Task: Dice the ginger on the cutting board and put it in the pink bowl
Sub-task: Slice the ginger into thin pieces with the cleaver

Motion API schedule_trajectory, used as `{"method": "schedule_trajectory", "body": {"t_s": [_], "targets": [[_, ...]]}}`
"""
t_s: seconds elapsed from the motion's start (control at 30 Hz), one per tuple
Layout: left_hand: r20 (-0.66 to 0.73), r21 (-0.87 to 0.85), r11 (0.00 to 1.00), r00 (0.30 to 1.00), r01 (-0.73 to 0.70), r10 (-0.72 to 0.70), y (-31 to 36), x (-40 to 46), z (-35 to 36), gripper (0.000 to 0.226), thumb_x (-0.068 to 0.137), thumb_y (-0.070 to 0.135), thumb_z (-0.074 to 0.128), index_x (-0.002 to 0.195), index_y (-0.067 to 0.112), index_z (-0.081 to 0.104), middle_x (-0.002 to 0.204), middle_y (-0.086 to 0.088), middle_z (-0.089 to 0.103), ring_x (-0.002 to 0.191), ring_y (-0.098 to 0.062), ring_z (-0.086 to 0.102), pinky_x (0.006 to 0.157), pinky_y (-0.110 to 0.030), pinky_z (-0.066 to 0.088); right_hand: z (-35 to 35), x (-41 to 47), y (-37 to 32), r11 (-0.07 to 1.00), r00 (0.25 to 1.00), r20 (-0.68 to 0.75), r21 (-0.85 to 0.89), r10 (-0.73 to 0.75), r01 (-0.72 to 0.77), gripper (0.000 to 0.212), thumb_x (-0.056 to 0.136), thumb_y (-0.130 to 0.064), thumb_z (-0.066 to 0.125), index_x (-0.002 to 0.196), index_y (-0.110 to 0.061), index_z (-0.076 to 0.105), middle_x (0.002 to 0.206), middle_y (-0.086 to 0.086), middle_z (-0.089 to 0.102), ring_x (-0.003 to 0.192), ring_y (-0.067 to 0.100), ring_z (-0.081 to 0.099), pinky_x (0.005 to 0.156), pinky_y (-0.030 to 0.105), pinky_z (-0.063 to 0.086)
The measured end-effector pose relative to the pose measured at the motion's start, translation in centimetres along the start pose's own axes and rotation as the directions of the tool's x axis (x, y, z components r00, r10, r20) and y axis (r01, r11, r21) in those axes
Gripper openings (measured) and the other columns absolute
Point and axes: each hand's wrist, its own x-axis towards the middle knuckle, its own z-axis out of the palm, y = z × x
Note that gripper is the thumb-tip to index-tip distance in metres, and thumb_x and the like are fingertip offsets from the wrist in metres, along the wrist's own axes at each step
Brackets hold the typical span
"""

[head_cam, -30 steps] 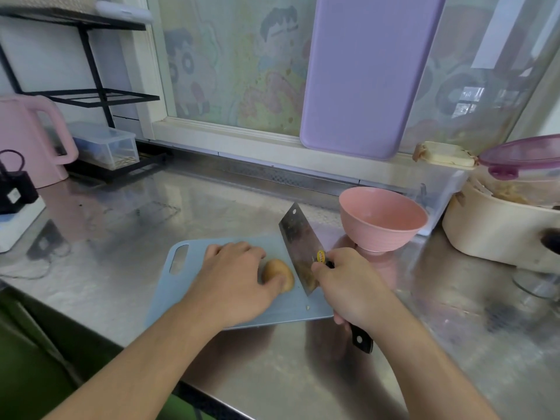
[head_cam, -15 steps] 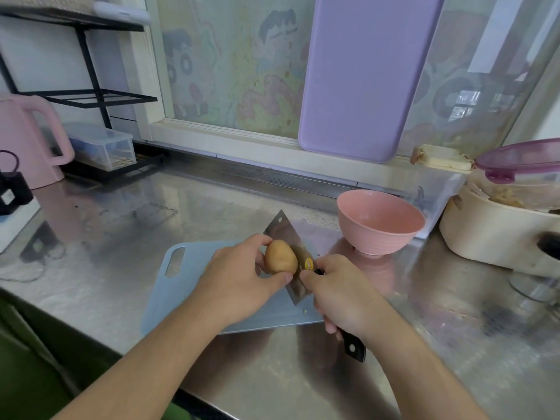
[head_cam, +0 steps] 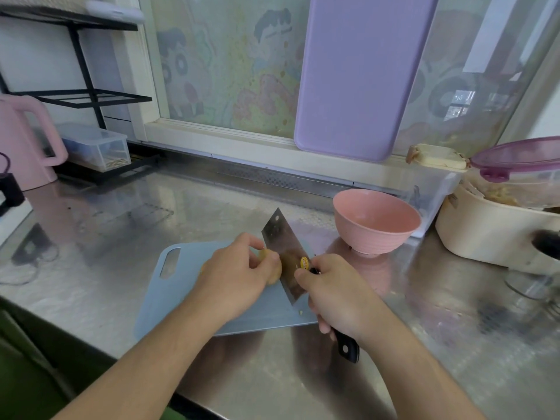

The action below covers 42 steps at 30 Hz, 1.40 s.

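A tan piece of ginger (head_cam: 272, 269) lies on the blue cutting board (head_cam: 181, 286), mostly hidden under my left hand (head_cam: 239, 277), whose curled fingers hold it down. My right hand (head_cam: 336, 292) grips the black handle of a cleaver (head_cam: 285, 256). The blade stands on edge right beside the ginger, its tip pointing away from me. A small ginger scrap (head_cam: 301, 312) sits on the board near the blade's heel. The pink bowl (head_cam: 375, 221) stands on the steel counter just beyond the board's right end, with nothing visible inside.
A cream pot (head_cam: 491, 231) with a purple lid stands right of the bowl. A purple board (head_cam: 357, 74) leans on the window behind. A pink kettle (head_cam: 24, 144), a clear box (head_cam: 97, 145) and a black rack stand at the far left.
My left hand lifted the ginger off the board, then set it back down and now covers it. The cleaver tilted away and returned upright against the ginger.
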Motion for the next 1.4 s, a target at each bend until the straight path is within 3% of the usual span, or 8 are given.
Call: {"method": "schedule_trajectory", "body": {"t_s": [0.07,0.17,0.3,0.57,0.83,1.07,1.23,1.4], "targets": [[-0.02,-0.045,0.999,1.0,0.011,-0.012,0.1,0.2,0.5,0.02,0.099,0.055,0.055,0.111,0.039,0.052,0.085,0.011,0.071,0.083,-0.013,0.07,0.085,-0.044,0.058,0.0,-0.2,-0.2,1.0,1.0,0.001,0.022,-0.002,0.002,0.023,0.106,-0.027,0.05,0.092,-0.01,0.057,0.063,0.006,0.054,0.032,0.017,0.05,0.037,0.025,0.041],[-0.036,-0.102,0.994,0.999,0.034,-0.037,0.3,0.2,0.9,0.013,0.102,0.047,0.054,0.11,0.038,0.052,0.081,0.006,0.071,0.068,-0.015,0.069,0.076,-0.04,0.058,-0.1,-0.4,-0.4,0.999,1.0,0.015,0.053,0.009,-0.01,0.021,0.104,-0.025,0.05,0.092,-0.009,0.057,0.06,0.007,0.055,0.032,0.018,0.049,0.037,0.023,0.039],[-0.063,-0.215,0.976,0.998,0.012,-0.027,-0.3,-0.2,1.4,0.006,0.103,0.045,0.054,0.105,0.039,0.055,0.079,0.002,0.069,0.064,-0.015,0.062,0.076,-0.045,0.056,-0.5,-0.5,-0.5,0.996,0.999,0.027,0.08,0.024,-0.026,0.018,0.101,-0.019,0.051,0.093,-0.005,0.057,0.052,0.007,0.054,0.032,0.019,0.047,0.038,0.024,0.039],[-0.096,-0.361,0.932,0.995,-0.016,-0.02,-1.2,-0.7,1.7,0.001,0.102,0.035,0.057,0.102,0.035,0.059,0.067,0.008,0.07,0.051,-0.004,0.058,0.072,-0.038,0.049,-0.7,-0.7,-1.1,0.988,0.999,-0.017,0.151,0.028,-0.025,0.027,0.1,-0.019,0.045,0.075,-0.01,0.05,0.057,0.016,0.05,0.035,0.023,0.044,0.04,0.025,0.037],[-0.091,-0.381,0.924,0.996,-0.024,-0.012,-1.1,-0.9,1.7,0.002,0.101,0.034,0.06,0.103,0.033,0.061,0.07,0.006,0.072,0.053,-0.003,0.059,0.07,-0.034,0.046,-1.8,-1.5,-2.8,0.994,1.0,-0.028,0.107,0.013,-0.01,0.036,0.106,-0.023,0.045,0.073,-0.009,0.051,0.058,0.014,0.052,0.03,0.02,0.045,0.043,0.026,0.036],[-0.097,-0.35,0.936,0.995,-0.03,-0.004,-1.2,-0.7,1.9,0.007,0.101,0.04,0.06,0.1,0.033,0.059,0.076,0.004,0.073,0.07,-0.013,0.066,0.073,-0.037,0.051,-2.2,-1.8,-4.1,1.0,1.0,-0.014,-0.003,0.022,-0.022,0.039,0.108,-0.023,0.046,0.072,-0.009,0.054,0.055,0.014,0.056,0.029,0.018,0.048,0.045,0.026,0.041],[-0.094,-0.341,0.94,0.996,-0.029,-0.004,-1.1,-0.9,1.8,0.008,0.101,0.041,0.06,0.1,0.034,0.058,0.078,0.004,0.073,0.079,-0.018,0.07,0.075,-0.036,0.05,-2.2,-1.8,-5.7,0.988,1.0,-0.017,-0.156,0.008,-0.01,0.025,0.107,-0.019,0.048,0.087,-0.009,0.057,0.06,0.007,0.06,0.043,0.018,0.057,0.044,0.024,0.048],[-0.087,-0.355,0.935,0.996,-0.021,-0.01,-0.9,-1.0,1.6,0.008,0.101,0.039,0.061,0.099,0.032,0.058,0.08,0.001,0.074,0.077,-0.018,0.071,0.08,-0.039,0.053,-2.8,-1.5,-8.1,0.994,0.999,0.049,-0.108,0.023,-0.018,0.022,0.106,-0.013,0.05,0.085,-0.007,0.057,0.062,0.007,0.059,0.03,0.011,0.052,0.034,0.018,0.043]]}}
